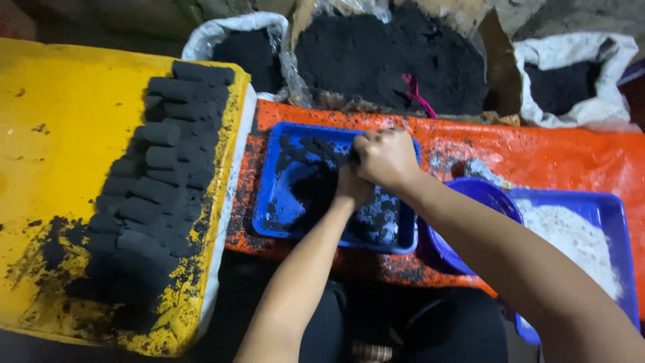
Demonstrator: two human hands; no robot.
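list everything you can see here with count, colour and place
blue plastic tray with black powder: one, blue, centre, on the orange sheet
orange plastic sheet: one, orange, under the trays
yellow board: one, yellow, left
black pressed cylinder blocks: many, count unclear, black, stacked along the board's right edge
white sacks of black powder: two, white, top left-centre and top right
large open bag of black powder: one, black fill, top centre
blue round bowl: one, blue, right of the centre tray
blue tray of white powder: one, blue, far right
left hand: in the centre tray, under the right
right hand: closed, pressing over the left hand
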